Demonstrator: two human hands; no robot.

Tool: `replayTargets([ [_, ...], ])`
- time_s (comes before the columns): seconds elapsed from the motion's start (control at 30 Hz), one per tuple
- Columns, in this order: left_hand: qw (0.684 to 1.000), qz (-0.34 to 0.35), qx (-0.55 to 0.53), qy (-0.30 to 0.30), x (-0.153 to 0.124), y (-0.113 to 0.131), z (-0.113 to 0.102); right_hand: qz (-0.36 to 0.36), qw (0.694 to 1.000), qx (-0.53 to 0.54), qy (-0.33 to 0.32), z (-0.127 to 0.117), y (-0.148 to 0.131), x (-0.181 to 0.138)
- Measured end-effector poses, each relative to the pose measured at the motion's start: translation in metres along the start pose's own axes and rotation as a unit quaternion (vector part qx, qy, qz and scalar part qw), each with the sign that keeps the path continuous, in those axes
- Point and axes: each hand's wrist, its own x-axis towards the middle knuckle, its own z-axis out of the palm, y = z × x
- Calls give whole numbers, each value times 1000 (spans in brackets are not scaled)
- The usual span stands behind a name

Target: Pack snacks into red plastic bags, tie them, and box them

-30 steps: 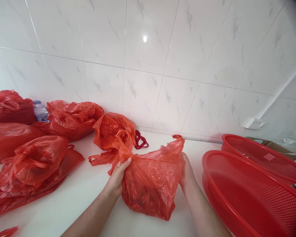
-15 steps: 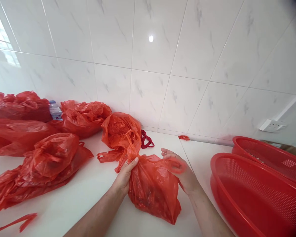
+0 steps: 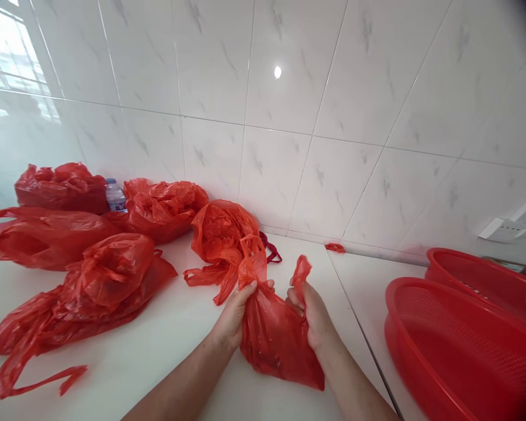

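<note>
Between my hands is a red plastic bag [image 3: 278, 345] with something dark inside that I cannot make out. My left hand [image 3: 234, 318] is closed around the gathered neck of the bag on its left side, thumb on top. One handle loop stands up above that thumb. My right hand [image 3: 313, 313] grips the other handle at the right, and its end sticks up above the fist. Just behind the left hand lies another crumpled red plastic bag [image 3: 223, 234], with a dark red strap [image 3: 272, 248] beside it.
Several filled red bags [image 3: 109, 280] lie along the left of the white table [image 3: 158, 362]. A plastic bottle [image 3: 115, 196] stands among them. Two red perforated baskets [image 3: 447, 327] are at the right. A tiled wall with a socket [image 3: 502, 230] rises behind.
My right hand, with fingers spread before, has closed on the bag's right handle and drawn it upright. My left hand keeps its hold. The view has shifted slightly left.
</note>
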Motion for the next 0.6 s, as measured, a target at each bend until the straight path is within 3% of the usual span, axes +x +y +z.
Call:
replayTargets([
  [0.17, 999, 9, 34, -8, 2, -6, 1, 4, 998, -57, -33, 12, 13, -5],
  [0.37, 991, 39, 125, -40, 0, -9, 7, -22, 986, -118, -112, 20, 3, -11],
  [0.6, 955, 73, 277, -81, 2, -19, 5, 11, 991, -120, -57, -5, 25, 7],
])
